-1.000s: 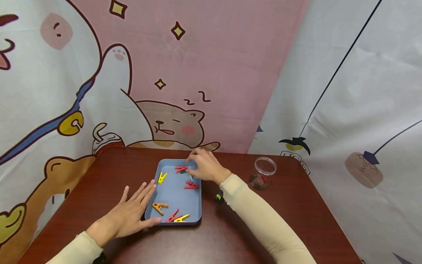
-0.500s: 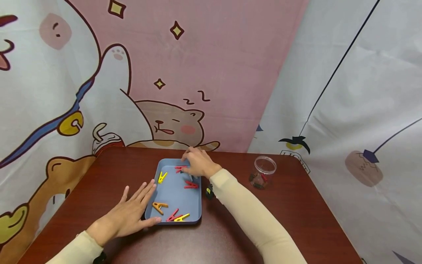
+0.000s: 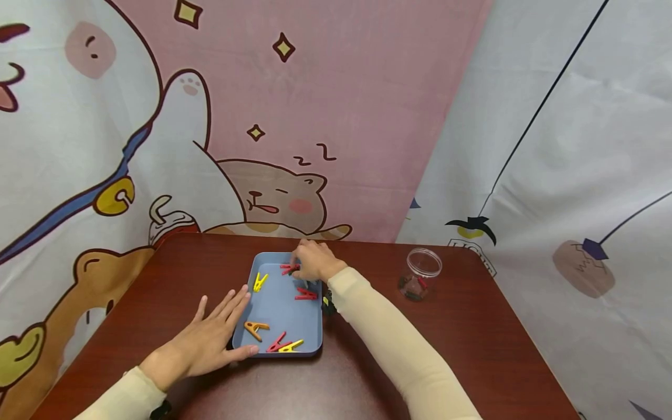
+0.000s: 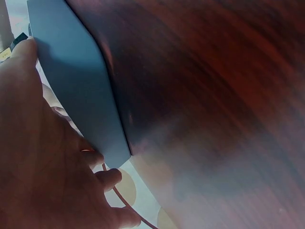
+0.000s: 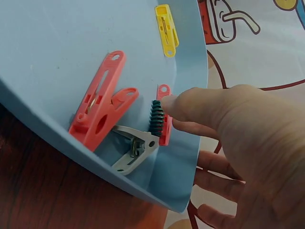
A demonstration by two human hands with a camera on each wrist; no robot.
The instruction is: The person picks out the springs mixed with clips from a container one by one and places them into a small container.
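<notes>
My left hand (image 3: 202,341) lies with spread, straight fingers against the left rim of a blue tray (image 3: 280,306); the left wrist view shows its fingers along the tray's outer wall. At the tray's far right corner is my right hand (image 3: 314,261). In the right wrist view, its thumb tip meets the upper end of a dark green ridged coil (image 5: 156,118), the index finger just behind. Whether the thumb presses it is unclear. A small red clip (image 5: 164,136) lies behind the coil, a white clip (image 5: 138,147) below it, and a larger red clip (image 5: 99,102) to the left.
A yellow clip (image 3: 259,282) lies by the tray's left wall. Nearer the front are an orange clip (image 3: 255,329), a red clip (image 3: 278,342) and another yellow clip (image 3: 291,346). To the right, an open transparent jar (image 3: 423,273) holds red and dark pieces. Patterned cloth hangs behind the table.
My right hand has shifted slightly left, then dipped lower at the far end of the tray, its thumb coming to the coil. The left hand has stayed in place.
</notes>
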